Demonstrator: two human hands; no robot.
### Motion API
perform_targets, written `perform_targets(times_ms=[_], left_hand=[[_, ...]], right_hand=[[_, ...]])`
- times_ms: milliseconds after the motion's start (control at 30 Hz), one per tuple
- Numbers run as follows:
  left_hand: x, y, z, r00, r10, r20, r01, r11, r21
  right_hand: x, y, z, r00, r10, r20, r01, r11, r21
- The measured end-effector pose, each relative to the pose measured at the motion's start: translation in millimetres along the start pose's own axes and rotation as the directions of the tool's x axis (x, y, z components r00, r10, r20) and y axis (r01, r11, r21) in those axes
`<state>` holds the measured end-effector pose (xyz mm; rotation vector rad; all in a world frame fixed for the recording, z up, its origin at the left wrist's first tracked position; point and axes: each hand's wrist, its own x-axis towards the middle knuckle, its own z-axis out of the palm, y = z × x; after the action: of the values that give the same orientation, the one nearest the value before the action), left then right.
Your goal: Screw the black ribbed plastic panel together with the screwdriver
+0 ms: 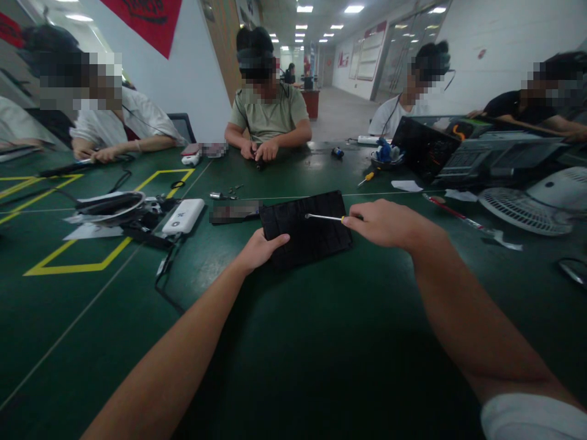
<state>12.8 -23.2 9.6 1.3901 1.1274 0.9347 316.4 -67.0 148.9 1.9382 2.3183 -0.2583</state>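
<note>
My left hand (261, 249) grips a flat black rectangular panel (316, 235) by its left end, thumb on top and fingers underneath. The panel is tilted above the green table, and its exact kind cannot be made out. In my right hand (389, 223) is a screwdriver (324, 217) with a yellow-collared handle, mostly hidden in the closed fingers. Its metal shaft points left across the panel, the tip over the panel's middle. Whether the tip touches the surface I cannot tell.
A white power bank (184, 217) and a pile of cables (110, 208) lie on the left. Small metal parts (224, 195) sit beyond the panel. At right are a white fan (532, 201), a red-handled tool (454, 212) and a computer case (495, 156). Several people sit around the table.
</note>
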Motion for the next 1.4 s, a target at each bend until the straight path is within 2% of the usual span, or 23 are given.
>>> perform_targets(times_ms=[133, 500, 900, 1400], left_hand=[[0.5, -1.1, -0.3, 1.000, 0.009, 0.004, -0.009, 1.000, 0.015], [-0.6, 0.4, -0.3, 1.000, 0.003, -0.003, -0.003, 1.000, 0.009], [1.7, -3.1, -0.9, 1.000, 0.008, -0.011, -0.008, 0.999, 0.043], [0.6, -0.9, -1.5, 1.000, -0.003, -0.018, 0.004, 0.999, 0.036]], right_hand=[[0.4, 3.1, 0.3, 1.000, -0.001, -0.031, 0.001, 1.000, 0.014], [2.4, 3.1, 1.0, 1.000, -0.010, -0.024, 0.009, 1.000, -0.028], [4.2, 9.1, 5.7, 0.994, -0.042, -0.100, 0.039, 0.999, -0.032], [-2.5, 0.4, 0.5, 0.995, 0.020, -0.097, -0.025, 0.998, -0.056]])
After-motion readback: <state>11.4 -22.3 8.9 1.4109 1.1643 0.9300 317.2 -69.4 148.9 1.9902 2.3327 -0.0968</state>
